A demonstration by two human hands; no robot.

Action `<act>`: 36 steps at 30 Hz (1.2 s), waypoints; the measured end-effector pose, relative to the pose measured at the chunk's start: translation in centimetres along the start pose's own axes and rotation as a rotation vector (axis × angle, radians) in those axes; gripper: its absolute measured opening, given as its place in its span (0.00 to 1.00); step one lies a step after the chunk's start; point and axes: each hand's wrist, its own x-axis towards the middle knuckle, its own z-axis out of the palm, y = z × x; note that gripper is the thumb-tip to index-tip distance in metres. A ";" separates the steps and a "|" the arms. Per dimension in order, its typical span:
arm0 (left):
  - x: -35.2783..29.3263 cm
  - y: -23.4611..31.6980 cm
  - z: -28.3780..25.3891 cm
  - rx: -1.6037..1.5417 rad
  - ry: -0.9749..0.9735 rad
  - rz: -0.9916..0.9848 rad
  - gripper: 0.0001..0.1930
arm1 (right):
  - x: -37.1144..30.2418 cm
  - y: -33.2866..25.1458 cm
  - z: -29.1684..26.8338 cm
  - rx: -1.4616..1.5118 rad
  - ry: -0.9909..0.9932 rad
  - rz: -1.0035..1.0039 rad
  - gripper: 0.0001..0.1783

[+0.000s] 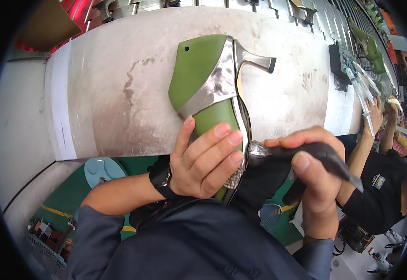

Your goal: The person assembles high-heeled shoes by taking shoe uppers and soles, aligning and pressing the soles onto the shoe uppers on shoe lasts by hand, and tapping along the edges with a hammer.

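Observation:
A silver high-heeled shoe [216, 81] on a green shoe last [196, 58] lies on its side, partly over the worktable's near edge. Its heel points right and its toe end comes toward me. Near the toe, a textured silver strap [234, 179] shows below my fingers. My left hand [203, 163] is wrapped over the front of the lasted shoe and holds it. In my right hand [318, 163] is a shoemaker's hammer [306, 154], dark, with a rounded shiny face at or very close to the sole edge and a tapered end pointing right. My palm hides part of the hammer.
The pale, stained worktable [105, 93] has white strips at both sides. Beyond it runs a slatted metal conveyor [259, 10] carrying shoe parts. At right stand a dark holder [338, 65] with syringe-like tubes [360, 88] and a co-worker [376, 186]. A light-blue stool [103, 170] is below left.

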 end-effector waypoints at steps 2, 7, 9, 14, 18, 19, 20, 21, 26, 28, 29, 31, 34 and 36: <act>-0.4 -0.2 0.4 0.016 0.044 0.029 0.16 | 1.8 -0.7 -0.3 0.015 -0.006 0.128 0.13; -0.7 0.1 -0.1 -0.018 0.006 -0.033 0.15 | 5.1 -0.7 0.7 -0.071 0.051 0.125 0.13; -0.3 0.0 -0.4 -0.041 -0.011 -0.024 0.15 | 5.2 -0.8 1.1 -0.170 0.057 0.023 0.14; -0.2 -0.1 -0.1 -0.082 0.001 -0.010 0.16 | 6.2 -1.1 1.3 -0.223 0.042 -0.015 0.15; -0.2 0.2 -0.5 -0.101 -0.017 -0.047 0.15 | 6.3 -0.4 2.5 -0.200 0.109 -0.088 0.15; -0.1 0.1 -0.4 -0.101 -0.010 -0.045 0.15 | 6.2 -0.1 2.6 -0.203 0.141 -0.119 0.16; 0.1 0.0 -0.2 -0.117 -0.007 -0.047 0.15 | 6.6 -0.7 2.4 -0.207 0.143 -0.126 0.16; 0.1 0.1 -0.3 -0.127 -0.015 -0.046 0.15 | 7.2 -1.3 2.1 -0.201 0.117 -0.059 0.16; -0.3 -0.1 -0.6 -0.023 -0.020 -0.006 0.15 | 9.0 -1.8 1.3 -0.200 0.046 0.154 0.17; -0.2 0.0 -0.7 -0.019 -0.060 0.025 0.19 | 8.1 -1.8 1.2 -0.141 0.058 0.103 0.15; 0.0 -0.2 -0.7 -0.012 -0.080 0.053 0.22 | 8.1 -1.9 0.8 -0.192 0.007 0.081 0.14; 0.1 -0.2 -0.5 -0.003 -0.078 0.064 0.24 | 8.4 -2.5 -0.1 -0.305 -0.070 0.055 0.12; 0.6 0.4 -0.5 -0.023 -0.056 0.023 0.20 | 9.5 -3.0 -0.2 -0.239 -0.154 0.105 0.14; 0.8 0.3 -0.6 -0.004 -0.063 0.000 0.20 | 8.9 -2.6 -0.2 -0.227 -0.160 0.030 0.14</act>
